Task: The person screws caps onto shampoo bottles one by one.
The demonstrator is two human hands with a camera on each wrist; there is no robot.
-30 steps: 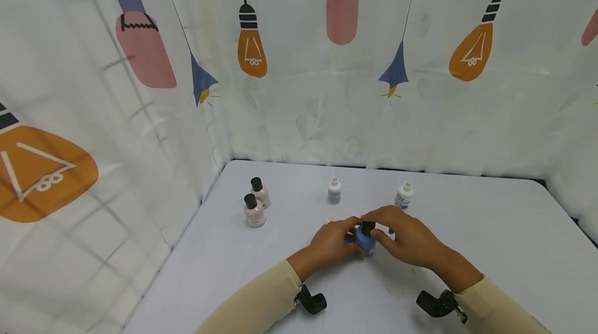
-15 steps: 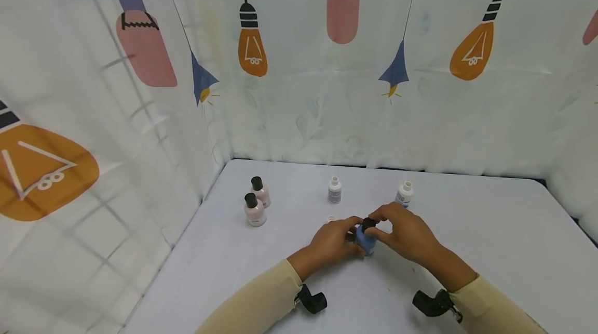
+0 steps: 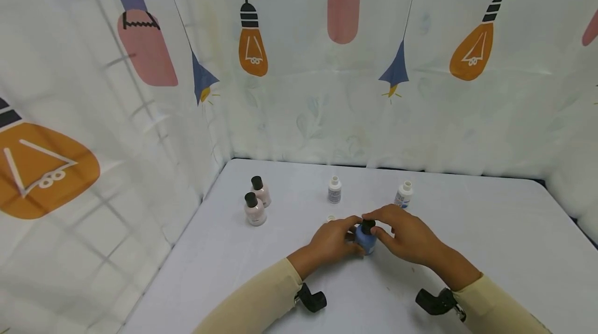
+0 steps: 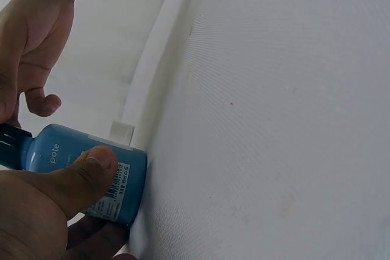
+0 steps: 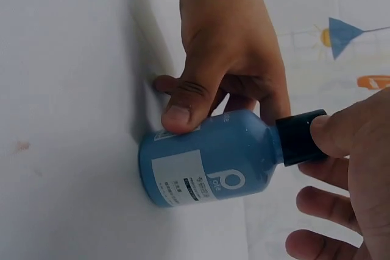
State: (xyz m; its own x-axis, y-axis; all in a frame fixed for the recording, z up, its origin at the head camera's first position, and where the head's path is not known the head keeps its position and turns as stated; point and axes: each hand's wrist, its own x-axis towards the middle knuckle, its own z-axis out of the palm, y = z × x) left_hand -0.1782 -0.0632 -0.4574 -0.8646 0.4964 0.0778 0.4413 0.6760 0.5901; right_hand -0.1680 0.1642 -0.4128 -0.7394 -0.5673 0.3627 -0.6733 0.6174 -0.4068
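A blue bottle (image 3: 366,242) with a white printed label stands upright on the white table, in front of me. My left hand (image 3: 330,243) grips its body from the left; in the left wrist view the left thumb (image 4: 91,172) lies across the label. On top is a black cap (image 5: 300,138). My right hand (image 3: 407,235) pinches this cap between thumb and forefinger, and its other fingers stick out loosely below in the right wrist view. Whether the cap sits fully down on the neck I cannot tell.
Two pale pink bottles with black caps, one in front (image 3: 255,213) and one behind (image 3: 262,195), stand at the left. Capless white bottles stand further back, one centrally (image 3: 334,192) and another (image 3: 403,196) behind my right hand. A white rim (image 3: 330,218) shows behind my left hand.
My right hand's fingers have shifted around the cap, swinging back and then forward again, with the wrist moving slightly left and back right. The left hand and the bottle stay in place.
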